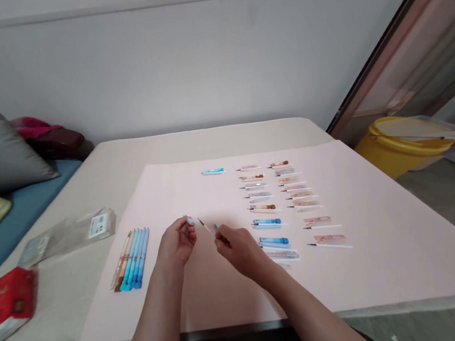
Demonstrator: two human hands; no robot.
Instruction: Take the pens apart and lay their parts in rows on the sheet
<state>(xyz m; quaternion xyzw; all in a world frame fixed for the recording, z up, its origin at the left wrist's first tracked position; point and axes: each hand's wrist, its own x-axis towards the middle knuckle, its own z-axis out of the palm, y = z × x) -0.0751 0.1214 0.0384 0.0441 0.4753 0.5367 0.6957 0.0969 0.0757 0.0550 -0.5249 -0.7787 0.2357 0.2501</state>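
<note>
My left hand (178, 241) is closed, with a small pale blue-white piece (190, 221) at its fingertips; its exact kind is too small to tell. My right hand (238, 248) is closed around a thin white pen refill (205, 226), whose dark tip points up and left toward my left hand. A bit of teal also shows at the right fingers, partly hidden. Right of my hands lie two columns of pen barrels, among them a blue barrel (274, 241), with white refills beside them. A bunch of pens (131, 260) in blue and brown lies left of my hands.
A pink sheet (215, 306) covers much of the pale table (204, 136). Farther back lies a teal pen (212, 171). At left are a clear plastic bag (68, 235) and a red-and-white packet (7, 300). A yellow bucket (390, 152) stands beyond the right edge.
</note>
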